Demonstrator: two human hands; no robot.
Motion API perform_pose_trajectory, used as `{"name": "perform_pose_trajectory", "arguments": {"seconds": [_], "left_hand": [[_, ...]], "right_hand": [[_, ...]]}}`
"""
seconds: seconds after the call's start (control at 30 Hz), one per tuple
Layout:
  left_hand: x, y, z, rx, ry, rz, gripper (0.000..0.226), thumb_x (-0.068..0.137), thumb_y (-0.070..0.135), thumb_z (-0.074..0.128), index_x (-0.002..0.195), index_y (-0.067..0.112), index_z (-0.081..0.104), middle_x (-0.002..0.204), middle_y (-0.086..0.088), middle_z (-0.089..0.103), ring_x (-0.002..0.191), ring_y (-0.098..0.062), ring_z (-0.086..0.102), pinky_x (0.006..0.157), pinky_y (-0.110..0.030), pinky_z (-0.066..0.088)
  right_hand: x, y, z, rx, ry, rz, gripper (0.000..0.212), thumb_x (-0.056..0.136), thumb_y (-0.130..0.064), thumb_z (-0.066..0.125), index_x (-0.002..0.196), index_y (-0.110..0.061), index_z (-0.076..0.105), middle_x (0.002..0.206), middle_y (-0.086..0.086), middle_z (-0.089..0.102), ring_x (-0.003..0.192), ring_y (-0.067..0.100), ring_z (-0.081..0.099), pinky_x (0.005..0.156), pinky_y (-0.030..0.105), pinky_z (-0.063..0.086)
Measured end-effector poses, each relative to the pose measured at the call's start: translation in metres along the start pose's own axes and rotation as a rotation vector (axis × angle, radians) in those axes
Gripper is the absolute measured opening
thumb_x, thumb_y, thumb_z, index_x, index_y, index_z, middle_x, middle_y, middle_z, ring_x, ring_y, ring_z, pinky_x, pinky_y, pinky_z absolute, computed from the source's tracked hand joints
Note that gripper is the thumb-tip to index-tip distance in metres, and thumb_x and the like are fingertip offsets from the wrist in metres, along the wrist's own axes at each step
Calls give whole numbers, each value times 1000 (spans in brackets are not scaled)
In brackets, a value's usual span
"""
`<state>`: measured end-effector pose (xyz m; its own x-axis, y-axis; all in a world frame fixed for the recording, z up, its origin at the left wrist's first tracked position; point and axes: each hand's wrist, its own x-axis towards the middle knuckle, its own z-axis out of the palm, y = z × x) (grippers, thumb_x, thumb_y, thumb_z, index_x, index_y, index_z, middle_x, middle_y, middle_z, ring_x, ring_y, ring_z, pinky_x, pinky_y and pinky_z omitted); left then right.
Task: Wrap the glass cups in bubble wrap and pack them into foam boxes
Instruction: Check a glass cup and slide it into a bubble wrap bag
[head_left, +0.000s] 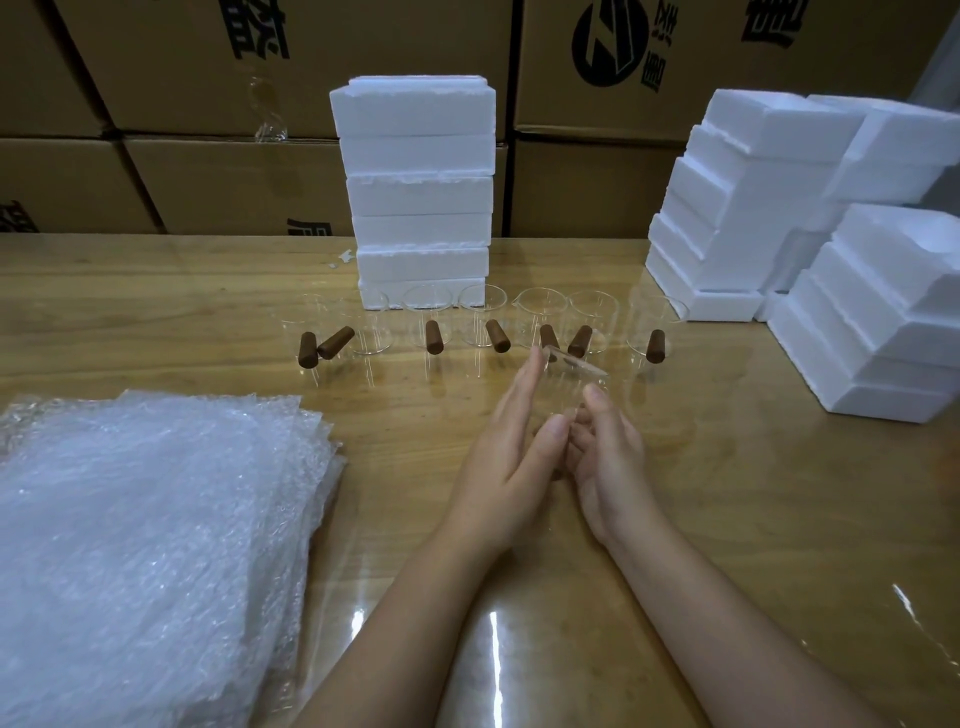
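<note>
Watching through the head view, I am seeing a clear cup (574, 366) being held tilted above the table (727, 493), just in front of the row of cups (483, 317) with brown handles (432, 336). The left hand (511, 447) is lying flat against its side, fingers straight. The right hand (605, 457) is curling fingers and thumb round its base, though the glass is too clear to show the grip plainly. Bubble wrap (145, 519) is lying stacked well to the left, and foam boxes (421, 192) are standing behind the row and at right. I am judging a slip the main risk: smooth glass gripped on one side could be dropping onto the row, or a reach for wrap could be knocking a neighbour.
</note>
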<state>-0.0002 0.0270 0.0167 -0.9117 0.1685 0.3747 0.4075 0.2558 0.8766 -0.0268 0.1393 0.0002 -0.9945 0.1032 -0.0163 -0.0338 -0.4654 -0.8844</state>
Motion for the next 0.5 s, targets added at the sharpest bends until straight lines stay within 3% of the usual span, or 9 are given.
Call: {"name": "perform_pose_trajectory", "arguments": {"seconds": [0.2,0.37,0.43,0.5], "left_hand": [[-1,-13,-4,45,21,-13,71,90,57,30,151,21,19,154,16,21,140,8,17,108,-8,17],[-1,-19,-7,-60,68,-76,72,88,58,31,149,22,26,153,13,28,139,8,21,114,-16,20],[-1,-19,-8,-116,95,-125,71,85,61,34,148,26,30,150,1,39,138,-2,32,115,-26,26],[-2,-20,-8,-179,119,-172,69,82,63,41,144,32,35,125,1,63,117,-6,56,102,-27,44]], "right_hand": [[0,1,1,-46,-69,-17,34,81,-38,66,100,-10,59,66,-5,67,64,11,64,55,21,51],[-2,3,2,-154,-111,-1,46,76,-40,61,112,-12,55,85,4,62,76,15,62,59,21,51],[-3,3,2,-184,-124,2,44,75,-38,63,110,-13,54,87,6,58,69,11,63,58,20,51],[-7,4,2,-228,-160,-22,32,80,-34,67,105,-18,55,88,7,54,62,6,63,54,19,50]]}}
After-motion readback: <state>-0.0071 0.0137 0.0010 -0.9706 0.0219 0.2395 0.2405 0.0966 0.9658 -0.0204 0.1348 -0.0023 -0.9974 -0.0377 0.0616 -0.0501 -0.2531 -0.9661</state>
